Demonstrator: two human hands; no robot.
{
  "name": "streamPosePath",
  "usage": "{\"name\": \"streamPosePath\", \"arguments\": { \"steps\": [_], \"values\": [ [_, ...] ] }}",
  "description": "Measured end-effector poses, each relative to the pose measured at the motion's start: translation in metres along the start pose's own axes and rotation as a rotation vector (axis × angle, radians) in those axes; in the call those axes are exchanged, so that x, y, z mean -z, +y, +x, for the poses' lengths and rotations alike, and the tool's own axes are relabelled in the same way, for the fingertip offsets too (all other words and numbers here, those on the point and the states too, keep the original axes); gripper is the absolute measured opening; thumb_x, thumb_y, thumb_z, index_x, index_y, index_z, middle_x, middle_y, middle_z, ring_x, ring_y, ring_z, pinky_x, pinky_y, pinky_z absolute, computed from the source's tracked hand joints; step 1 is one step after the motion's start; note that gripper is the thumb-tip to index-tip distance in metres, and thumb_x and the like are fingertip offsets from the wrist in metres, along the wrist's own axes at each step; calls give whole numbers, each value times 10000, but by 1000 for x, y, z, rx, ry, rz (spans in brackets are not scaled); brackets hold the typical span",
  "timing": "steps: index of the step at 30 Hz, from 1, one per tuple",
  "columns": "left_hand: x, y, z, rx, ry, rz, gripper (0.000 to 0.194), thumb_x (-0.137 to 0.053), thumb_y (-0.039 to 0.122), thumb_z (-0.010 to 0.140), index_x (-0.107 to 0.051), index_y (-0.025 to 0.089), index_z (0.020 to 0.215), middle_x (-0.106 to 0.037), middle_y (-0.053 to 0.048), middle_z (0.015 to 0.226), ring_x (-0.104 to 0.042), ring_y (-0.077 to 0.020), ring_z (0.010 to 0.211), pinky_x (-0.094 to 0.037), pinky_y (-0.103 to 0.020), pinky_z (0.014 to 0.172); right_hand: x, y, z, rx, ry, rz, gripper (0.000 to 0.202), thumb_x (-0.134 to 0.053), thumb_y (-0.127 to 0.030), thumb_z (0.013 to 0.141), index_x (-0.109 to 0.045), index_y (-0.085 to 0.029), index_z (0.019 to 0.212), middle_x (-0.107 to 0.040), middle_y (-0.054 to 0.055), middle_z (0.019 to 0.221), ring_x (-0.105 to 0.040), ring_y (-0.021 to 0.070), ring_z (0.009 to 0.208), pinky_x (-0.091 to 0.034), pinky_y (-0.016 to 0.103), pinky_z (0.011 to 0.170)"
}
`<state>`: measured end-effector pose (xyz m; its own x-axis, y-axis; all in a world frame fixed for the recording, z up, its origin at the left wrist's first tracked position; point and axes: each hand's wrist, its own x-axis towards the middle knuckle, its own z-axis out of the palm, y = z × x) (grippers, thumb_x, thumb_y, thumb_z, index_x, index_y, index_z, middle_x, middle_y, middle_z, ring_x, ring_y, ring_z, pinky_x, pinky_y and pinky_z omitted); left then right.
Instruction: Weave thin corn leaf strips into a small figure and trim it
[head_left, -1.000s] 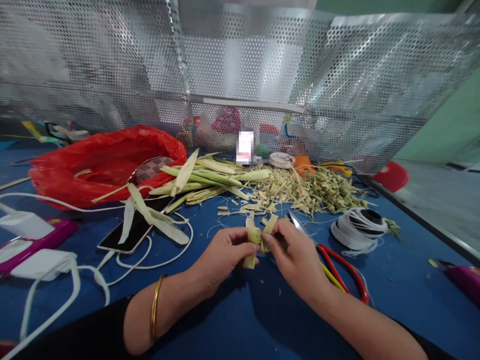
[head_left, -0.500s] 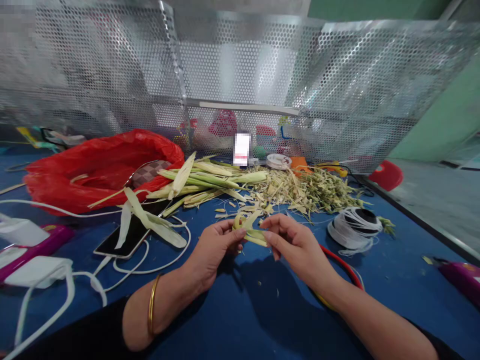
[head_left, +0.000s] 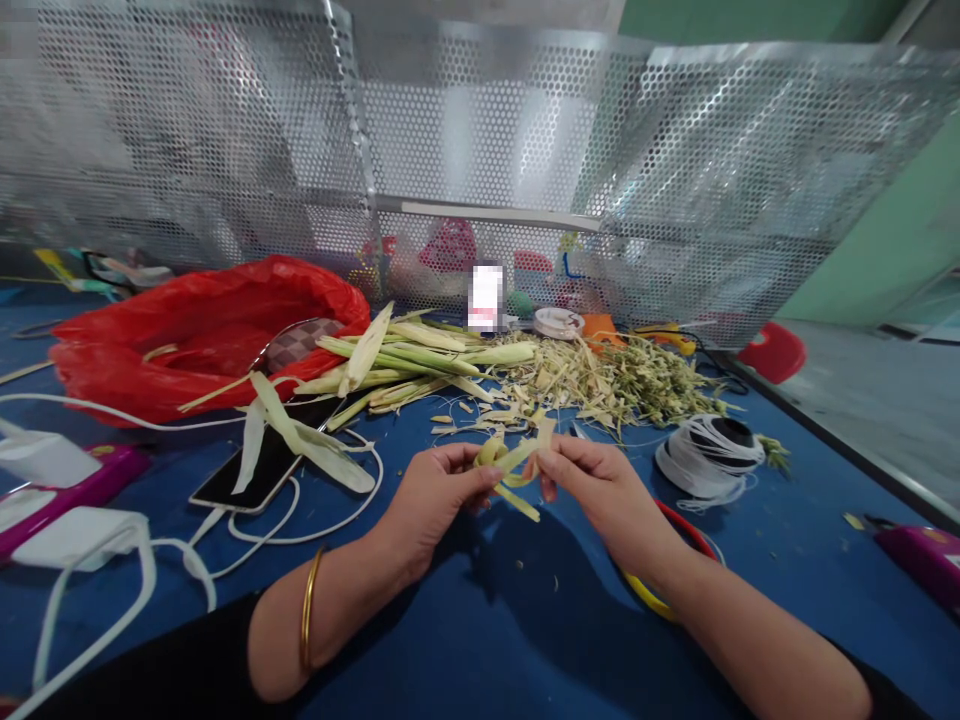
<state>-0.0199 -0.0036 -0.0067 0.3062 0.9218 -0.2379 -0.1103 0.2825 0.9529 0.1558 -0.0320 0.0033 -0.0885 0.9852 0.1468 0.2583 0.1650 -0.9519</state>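
Observation:
Above the blue table, a pale yellow-green corn husk strip (head_left: pixel 516 460) is bent into a small loop between my hands. My left hand (head_left: pixel 439 500) pinches the looped end between thumb and fingers. At the other side, my right hand (head_left: pixel 592 490) grips a flat end that sticks up past its fingertips. One narrow tail of the strip hangs free below, between the hands. Just beyond lies a pile of long husks (head_left: pixel 420 360), with chopped husk scraps (head_left: pixel 559 375) beside it. Scissors with red and yellow handles (head_left: pixel 651 597) lie partly hidden under my right forearm.
At the left are a red plastic bag (head_left: pixel 202 290), a phone (head_left: pixel 259 475) with husk pieces on it, and white cables (head_left: pixel 315 540). White string on a spool (head_left: pixel 709 460) and a purple tool (head_left: pixel 919 555) are at the right. A perforated metal screen (head_left: pixel 480 130) stands behind.
My right hand has shifted its hold and now grips the raised flat end of the husk strip. A tail of it now hangs free; the left hand keeps its pinch.

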Motion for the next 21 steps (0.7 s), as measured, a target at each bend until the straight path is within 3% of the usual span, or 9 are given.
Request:
{"name": "streamPosePath", "arguments": {
  "steps": [7, 21],
  "values": [
    [-3, 0, -1, -57, 71, 118, 232, -754, 244, 602, -712, 104, 783, -609, 23, 574, -469, -73, 519, -395, -204, 534, -9, 9, -3, 23, -73, -241, 391, -504, -297, 833, -341, -190, 494, -337, -39, 550, -342, 96, 539, -269, 244, 518],
    [-2, -4, -1, -50, 31, 277, 252, -690, 240, 623, -729, 111, 836, -638, -3, 626, -497, -102, 567, -397, -232, 575, -8, 7, -3, 61, -203, -334, 368, -465, -279, 853, -331, -193, 521, -399, -28, 596, -400, 111, 578, -300, 250, 554]
  ]
}}
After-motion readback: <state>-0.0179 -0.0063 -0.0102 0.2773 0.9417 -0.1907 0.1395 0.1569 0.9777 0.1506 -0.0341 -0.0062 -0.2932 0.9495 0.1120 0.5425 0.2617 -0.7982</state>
